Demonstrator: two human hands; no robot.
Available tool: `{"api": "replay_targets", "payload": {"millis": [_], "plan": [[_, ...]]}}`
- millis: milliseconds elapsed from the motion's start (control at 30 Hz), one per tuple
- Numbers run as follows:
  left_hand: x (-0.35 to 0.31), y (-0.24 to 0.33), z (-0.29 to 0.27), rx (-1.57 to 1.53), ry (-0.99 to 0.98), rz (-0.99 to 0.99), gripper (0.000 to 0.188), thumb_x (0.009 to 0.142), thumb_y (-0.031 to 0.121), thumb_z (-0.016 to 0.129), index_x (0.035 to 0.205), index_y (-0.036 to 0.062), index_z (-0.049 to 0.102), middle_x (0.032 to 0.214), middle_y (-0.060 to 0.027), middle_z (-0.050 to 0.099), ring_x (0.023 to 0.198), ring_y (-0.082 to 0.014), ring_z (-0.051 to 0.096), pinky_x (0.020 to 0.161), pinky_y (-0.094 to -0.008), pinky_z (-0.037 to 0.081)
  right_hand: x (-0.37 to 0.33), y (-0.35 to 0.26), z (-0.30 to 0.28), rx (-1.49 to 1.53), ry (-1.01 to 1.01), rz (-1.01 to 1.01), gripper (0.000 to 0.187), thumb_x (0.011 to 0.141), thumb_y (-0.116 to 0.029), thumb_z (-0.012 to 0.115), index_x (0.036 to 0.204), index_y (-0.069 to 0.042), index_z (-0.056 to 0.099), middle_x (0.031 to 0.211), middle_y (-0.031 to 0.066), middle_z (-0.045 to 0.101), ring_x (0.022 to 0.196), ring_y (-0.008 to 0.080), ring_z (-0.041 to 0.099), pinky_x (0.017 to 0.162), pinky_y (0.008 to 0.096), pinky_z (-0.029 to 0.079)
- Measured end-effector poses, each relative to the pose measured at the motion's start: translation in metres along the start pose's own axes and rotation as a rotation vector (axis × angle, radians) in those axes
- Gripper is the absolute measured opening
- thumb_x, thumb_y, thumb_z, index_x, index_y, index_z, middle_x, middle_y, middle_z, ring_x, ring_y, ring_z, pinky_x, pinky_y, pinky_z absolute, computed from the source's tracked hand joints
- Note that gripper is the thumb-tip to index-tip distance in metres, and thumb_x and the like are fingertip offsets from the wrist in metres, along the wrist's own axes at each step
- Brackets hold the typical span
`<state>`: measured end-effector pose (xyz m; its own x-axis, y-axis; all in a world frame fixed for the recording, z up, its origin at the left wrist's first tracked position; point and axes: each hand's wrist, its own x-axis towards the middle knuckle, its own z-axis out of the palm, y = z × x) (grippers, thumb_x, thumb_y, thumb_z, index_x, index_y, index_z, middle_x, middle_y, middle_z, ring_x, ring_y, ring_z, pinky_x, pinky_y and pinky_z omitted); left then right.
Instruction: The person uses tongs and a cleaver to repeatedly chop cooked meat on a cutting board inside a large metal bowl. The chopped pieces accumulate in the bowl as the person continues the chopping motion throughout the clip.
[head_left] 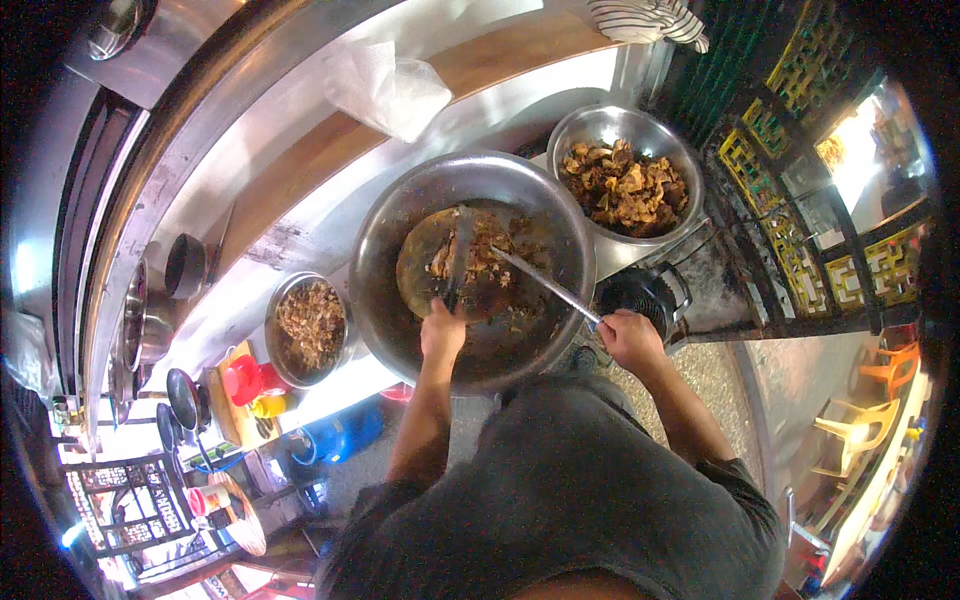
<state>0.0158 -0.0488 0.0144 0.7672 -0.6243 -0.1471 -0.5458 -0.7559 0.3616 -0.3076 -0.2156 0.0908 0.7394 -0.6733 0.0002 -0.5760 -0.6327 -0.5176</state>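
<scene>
So the big metal basin [577, 310] is the middle of everything here. Inside the basin there's a round board [413, 268] with chopped meat [487, 268] piled on it, a bit left of the basin's centre, plus loose scraps [520, 318] over the right part of the basin's floor.

2 hands at work. The left hand [442, 333] is over the basin's near side, closed round the handle of a cleaver [463, 235], with the blade across the meat and pointing at the basin's far wall. Can't tell if the edge is actually touching the board. The right hand [632, 337] is just outside the basin's right rim, wrapped round the end of a long metal tool [548, 283] that slants in over the rim, tip at the meat. Couldn't swear to what kind of tool it is.

Just past the basin on the far right is the chunk bowl [692, 172], heaped with big browned pieces [630, 190]. Left of the basin is the smaller bowl [345, 355], full of finely chopped bits [310, 322]. There's a black pot [640, 293] right of the basin, a plastic bag [390, 95] beyond it, and 2 plastic chairs [855, 432] way off to its right.
</scene>
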Motion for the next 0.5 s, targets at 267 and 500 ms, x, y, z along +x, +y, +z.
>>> {"api": "replay_targets", "payload": {"millis": [267, 500], "plan": [[0.012, -0.026, 0.032, 0.022, -0.174, -0.077, 0.043, 0.096, 0.035, 0.055, 0.116, -0.0031, 0.049, 0.095, -0.0332, 0.066, 0.092, -0.0492, 0.065, 0.082, -0.0559, 0.052, 0.004, -0.002, 0.006, 0.009, 0.023, -0.038, 0.024, 0.09, -0.026, 0.061, 0.08, -0.004, 0.064, 0.081, 0.0164, 0.062, 0.077, 0.0399, 0.062, 0.069, 0.0509, 0.05], [-0.014, -0.016, 0.041, -0.294, 0.291, 0.057, 0.04, 0.094, 0.03, 0.06, 0.111, -0.0042, 0.047, 0.091, -0.0338, 0.066, 0.086, -0.0518, 0.064, 0.072, -0.0567, 0.053, 0.004, 0.0, 0.01, 0.033, -0.038, -0.011, 0.024, 0.089, -0.025, 0.062, 0.08, -0.003, 0.064, 0.081, 0.0186, 0.063, 0.078, 0.0414, 0.062, 0.069, 0.0521, 0.049]]}}
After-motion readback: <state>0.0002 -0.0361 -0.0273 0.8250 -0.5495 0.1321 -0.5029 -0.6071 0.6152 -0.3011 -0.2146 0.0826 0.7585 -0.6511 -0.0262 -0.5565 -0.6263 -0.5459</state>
